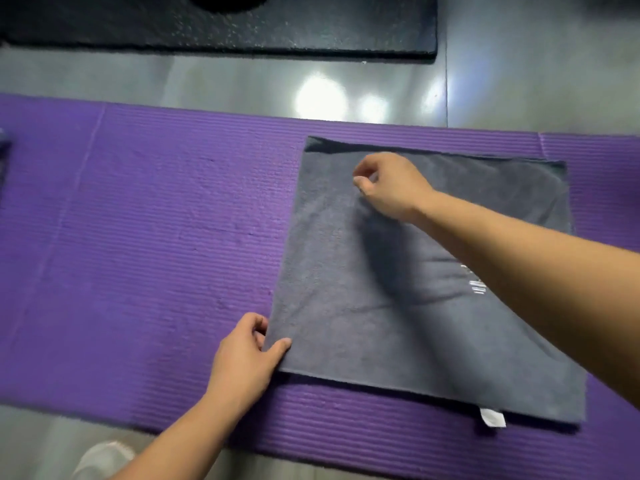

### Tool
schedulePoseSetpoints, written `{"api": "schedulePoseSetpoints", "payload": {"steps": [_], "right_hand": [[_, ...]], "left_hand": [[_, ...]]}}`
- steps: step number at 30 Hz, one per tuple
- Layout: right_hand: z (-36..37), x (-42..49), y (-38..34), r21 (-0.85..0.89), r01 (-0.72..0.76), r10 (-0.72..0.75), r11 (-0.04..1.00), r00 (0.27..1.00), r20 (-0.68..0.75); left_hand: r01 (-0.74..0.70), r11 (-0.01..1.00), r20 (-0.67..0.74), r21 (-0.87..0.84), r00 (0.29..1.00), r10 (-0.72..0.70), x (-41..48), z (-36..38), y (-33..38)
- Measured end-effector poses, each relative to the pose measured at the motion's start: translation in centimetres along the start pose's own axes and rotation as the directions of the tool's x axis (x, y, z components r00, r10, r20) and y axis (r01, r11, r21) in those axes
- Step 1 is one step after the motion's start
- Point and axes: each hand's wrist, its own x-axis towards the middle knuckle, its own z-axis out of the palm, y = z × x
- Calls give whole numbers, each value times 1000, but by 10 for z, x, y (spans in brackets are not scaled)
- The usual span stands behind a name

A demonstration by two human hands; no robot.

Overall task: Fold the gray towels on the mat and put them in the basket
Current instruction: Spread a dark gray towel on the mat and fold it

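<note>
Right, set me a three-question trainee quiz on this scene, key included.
1. True or false: the flat gray terry towel lies on a black speckled mat.
2. What pinches the towel's near left corner? A) the left hand B) both hands C) neither hand
3. Fill in: the small white fabric tag sticks out at the towel's ___ edge (near or far).
Key: 1 false, it lies on the purple ribbed foam mat. 2 A. 3 near.
</note>
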Motion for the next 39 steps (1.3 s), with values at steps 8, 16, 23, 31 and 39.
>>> {"api": "schedulePoseSetpoints", "payload": {"steps": [8,16,23,31,39], "right_hand": [[23,107,-35,-152,2,4,988,999,37],[27,136,-68,-185,112,-84,976,984,155],[48,155,-130,-22,76,-71,997,986,153],[82,178,-199,134,111,-125,985,987,102],[73,186,-233,227,182,-182,957,983,-24]], "left_hand": [[61,993,3,-96,998,-61,0,1,-1],[153,968,-20,-197,987,-160,-11,-3,-17],[231,920,-235,-317,920,-312,-4,-43,-51],[250,891,-377,-378,838,-395,29,-94,-100],[-83,959,-580,-270,810,-93,9,-142,-78]]}}
